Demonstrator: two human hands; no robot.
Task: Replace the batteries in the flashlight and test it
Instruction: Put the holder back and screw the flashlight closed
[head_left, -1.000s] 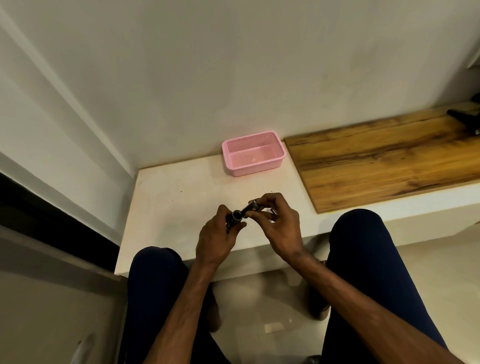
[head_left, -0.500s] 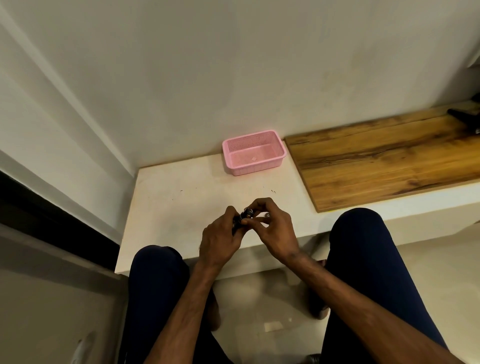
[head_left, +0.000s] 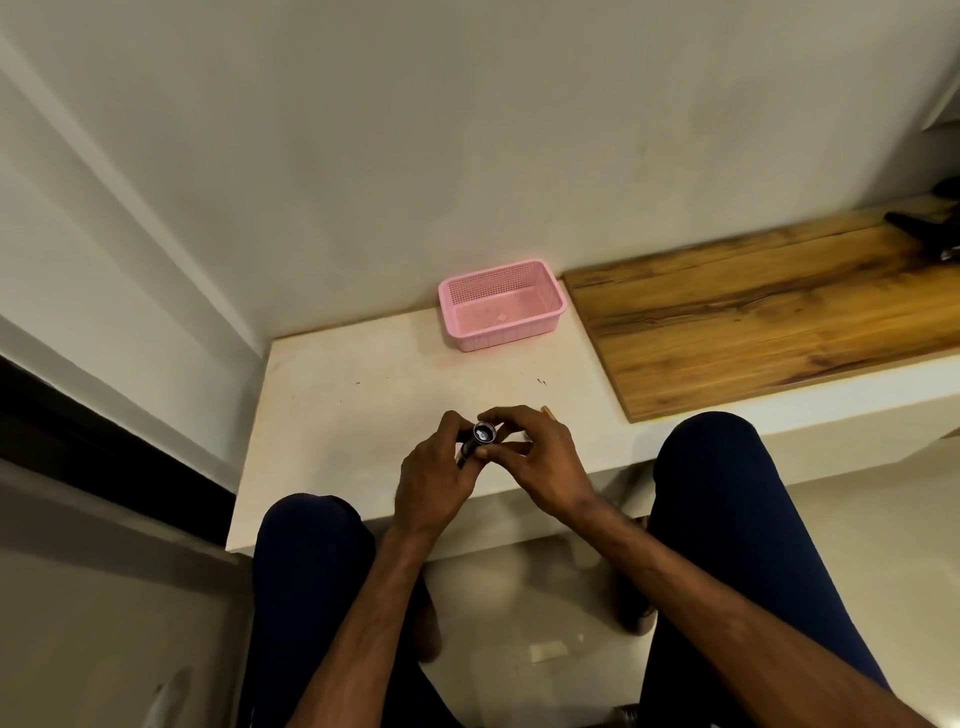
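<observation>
A small black flashlight (head_left: 475, 440) is held above the front part of the white table (head_left: 337, 415), its round open end (head_left: 484, 432) turned up toward me. My left hand (head_left: 434, 475) wraps the barrel from the left. My right hand (head_left: 535, 460) pinches the top end with thumb and fingers from the right. Most of the barrel is hidden inside my hands. No loose batteries show.
A pink mesh basket (head_left: 457, 291) stands at the back of the table by the wall. A wooden board (head_left: 753, 312) lies to the right, with a dark object (head_left: 930, 223) at its far end. My knees flank the table's front edge.
Both hands drew together and slightly toward me. The flashlight, earlier lying sideways between them, now stands more upright with its round end facing up.
</observation>
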